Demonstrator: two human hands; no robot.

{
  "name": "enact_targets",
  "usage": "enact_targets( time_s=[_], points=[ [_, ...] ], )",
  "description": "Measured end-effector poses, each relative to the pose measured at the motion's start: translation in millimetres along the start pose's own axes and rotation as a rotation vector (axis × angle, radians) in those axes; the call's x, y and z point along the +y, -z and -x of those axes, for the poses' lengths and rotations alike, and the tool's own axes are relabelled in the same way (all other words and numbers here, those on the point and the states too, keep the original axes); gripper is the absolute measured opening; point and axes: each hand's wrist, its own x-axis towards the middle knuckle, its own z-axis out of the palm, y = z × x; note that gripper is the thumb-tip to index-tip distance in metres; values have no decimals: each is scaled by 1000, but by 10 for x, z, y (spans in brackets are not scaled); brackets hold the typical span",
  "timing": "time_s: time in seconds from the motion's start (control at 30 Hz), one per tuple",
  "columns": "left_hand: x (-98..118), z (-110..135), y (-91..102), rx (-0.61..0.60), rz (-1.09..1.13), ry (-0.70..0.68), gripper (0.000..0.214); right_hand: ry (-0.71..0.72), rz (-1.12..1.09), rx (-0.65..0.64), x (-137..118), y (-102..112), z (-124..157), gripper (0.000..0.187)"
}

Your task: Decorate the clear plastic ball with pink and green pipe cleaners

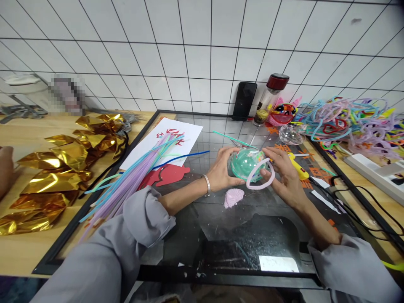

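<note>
A shiny green dome [244,164], clear like plastic, is between my two hands above the dark glass tabletop. My left hand [221,171] grips its left side, thumb low and fingers on top. My right hand [282,172] pinches a pale lilac pipe cleaner loop [251,185] against the right front of the dome, its upper fingers at the dome's edge. Just below lies a pink ridged piece [234,198]. Behind the dome, a teal pipe cleaner [229,136] rests on the glass.
Pipe cleaners [135,176] lie across white paper [189,131] and a red cutout [172,175] at left, beside gold foil [59,176]. A phone [244,101], bottle [261,110], clear dome [291,134], yellow-handled tool [298,167] and tangled pipe cleaners [356,124] stand or lie behind and right. Another person's hand [5,168] shows at far left.
</note>
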Motion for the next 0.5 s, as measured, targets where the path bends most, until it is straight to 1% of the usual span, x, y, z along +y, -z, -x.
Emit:
enact_targets(
  time_s=[0.13,0.23,0.33,0.4,0.5],
  points=[
    [-32,4,-79,12,116,-27,94,39,87,2,-42,-70,2,48],
    [-7,0,-113,7,182,-24,93,24,250,16,-129,-158,9,52],
    [46,3,-125,-8,144,-34,90,12,450,52,-226,-241,15,55],
    [73,4,-135,3,99,-66,88,29,539,63,-283,-277,19,57],
    [83,-3,-149,90,22,-117,84,87,590,41,-337,-302,28,65]
  ],
)
